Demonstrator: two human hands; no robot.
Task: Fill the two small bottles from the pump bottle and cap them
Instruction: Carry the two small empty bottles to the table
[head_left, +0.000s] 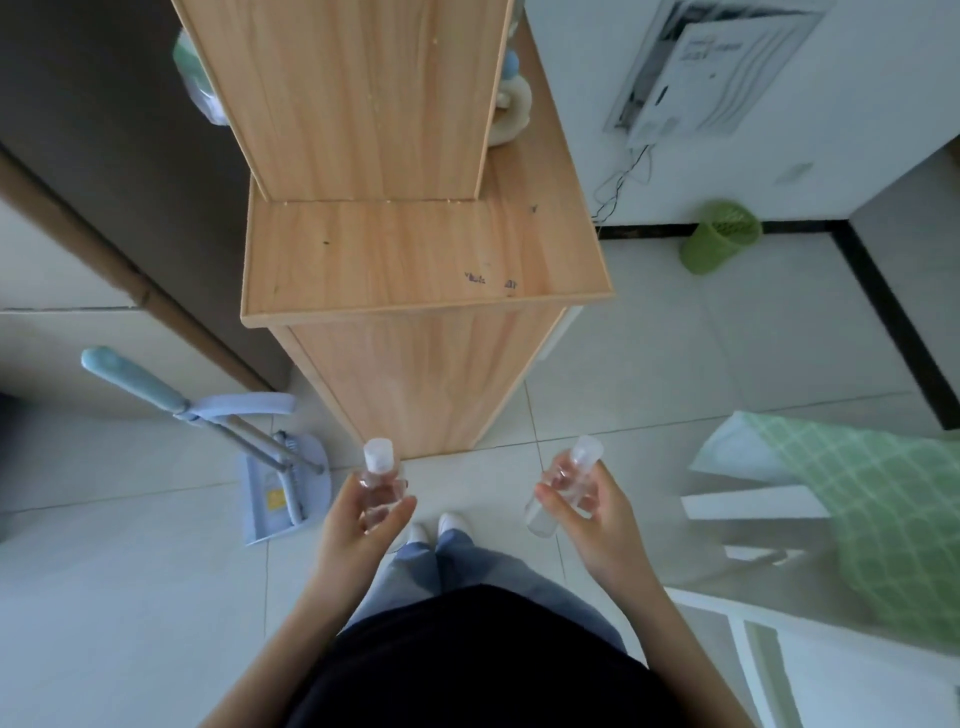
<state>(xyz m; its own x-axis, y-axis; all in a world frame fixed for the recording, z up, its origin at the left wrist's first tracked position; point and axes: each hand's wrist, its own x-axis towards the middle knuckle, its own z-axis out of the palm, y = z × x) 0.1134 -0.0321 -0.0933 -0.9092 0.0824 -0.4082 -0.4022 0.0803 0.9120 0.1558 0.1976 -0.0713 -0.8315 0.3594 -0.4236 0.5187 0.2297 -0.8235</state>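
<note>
We are facing the wooden table (426, 254), which is lying ahead of both grips and about equally near each. The left grip (358, 519) is curling round the squat bottle (382, 480), held in the air nearly upright with its cap pointing toward the table. The right grip (597, 514) is pinching the slim bottle (571, 478), its long axis tilting, cap up toward the table and base back toward us.

dustpan (283, 488) left of cabinet (426, 260) | bin (719, 236) right
</note>
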